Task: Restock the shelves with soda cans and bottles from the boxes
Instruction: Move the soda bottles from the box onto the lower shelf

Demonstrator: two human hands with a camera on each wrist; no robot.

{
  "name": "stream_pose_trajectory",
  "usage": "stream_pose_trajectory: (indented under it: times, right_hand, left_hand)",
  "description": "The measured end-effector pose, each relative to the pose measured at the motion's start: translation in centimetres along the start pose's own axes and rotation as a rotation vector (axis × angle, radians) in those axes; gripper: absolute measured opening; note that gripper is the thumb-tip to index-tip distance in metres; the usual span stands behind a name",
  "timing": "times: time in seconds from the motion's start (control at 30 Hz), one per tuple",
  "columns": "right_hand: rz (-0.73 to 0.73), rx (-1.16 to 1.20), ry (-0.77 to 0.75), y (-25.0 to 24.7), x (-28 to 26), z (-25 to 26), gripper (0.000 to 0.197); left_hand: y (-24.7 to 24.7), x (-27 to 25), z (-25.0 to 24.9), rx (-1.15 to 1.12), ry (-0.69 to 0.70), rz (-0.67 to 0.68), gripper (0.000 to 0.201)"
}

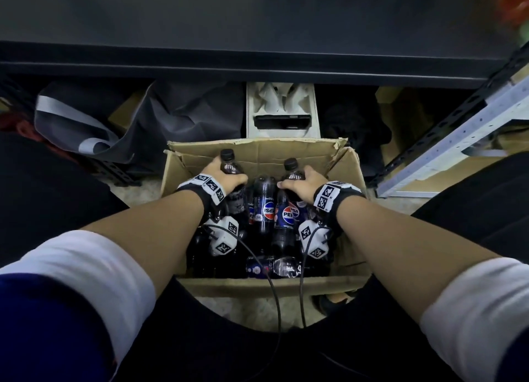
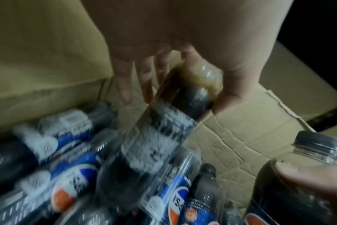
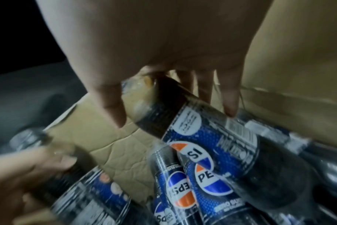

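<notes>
An open cardboard box point(image 1: 257, 152) on the floor holds several dark Pepsi bottles point(image 1: 264, 207), some lying, some leaning. My left hand point(image 1: 221, 177) grips the shoulder of one black-capped bottle point(image 1: 228, 159) at the box's far left. In the left wrist view, the fingers and thumb of that hand point(image 2: 175, 99) curl round this bottle point(image 2: 164, 137). My right hand point(image 1: 302, 184) grips a second bottle point(image 1: 291, 167) at the far right. The right wrist view shows the hand point(image 3: 171, 112) wrapped round its neck above the blue label point(image 3: 212, 144). Both bottles are tilted.
A dark shelf board point(image 1: 257, 66) runs across just beyond the box. Under it sit a grey bag point(image 1: 114, 118) and a white moulded tray point(image 1: 282, 109). A perforated metal upright point(image 1: 458, 129) slants at right. My dark-clad legs flank the box, and wrist-camera cables point(image 1: 274, 295) trail over its near edge.
</notes>
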State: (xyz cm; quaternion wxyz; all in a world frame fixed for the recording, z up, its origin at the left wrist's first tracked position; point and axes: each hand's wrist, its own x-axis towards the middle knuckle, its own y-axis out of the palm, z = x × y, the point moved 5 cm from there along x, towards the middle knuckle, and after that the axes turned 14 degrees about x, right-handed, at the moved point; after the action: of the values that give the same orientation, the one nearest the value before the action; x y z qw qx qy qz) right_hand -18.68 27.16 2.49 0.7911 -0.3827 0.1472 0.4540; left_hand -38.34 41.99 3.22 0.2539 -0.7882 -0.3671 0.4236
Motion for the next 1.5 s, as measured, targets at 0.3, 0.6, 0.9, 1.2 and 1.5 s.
stream_pose_trajectory:
  times: [0.3, 0.6, 0.9, 1.2, 1.5]
  right_hand:
    - [0.139, 0.039, -0.092, 0.8, -1.0, -0.2, 0.06]
    - [0.119, 0.08, -0.174, 0.2, -2.8, 1.4, 0.052]
    - [0.059, 0.256, -0.508, -3.7, -6.7, 10.3, 0.027]
    - [-0.014, 0.472, -0.841, -10.5, -13.2, 18.3, 0.026]
    - [-0.021, 0.516, -1.097, -15.8, -17.9, 26.5, 0.028]
  left_hand:
    - [0.2, -0.4, -0.5, -0.125, 0.04, -0.044, 0.051]
    - [-0.8, -0.6, -1.9, -0.057, 0.125, -0.034, 0.033]
    - [-7.5, -3.3, -9.0, -0.148, 0.427, -0.097, 0.045]
    - [-17.5, -9.3, -12.9, -0.323, 0.668, -0.199, 0.035]
    - [-26.8, -15.6, -17.6, -0.396, 0.856, -0.293, 0.037]
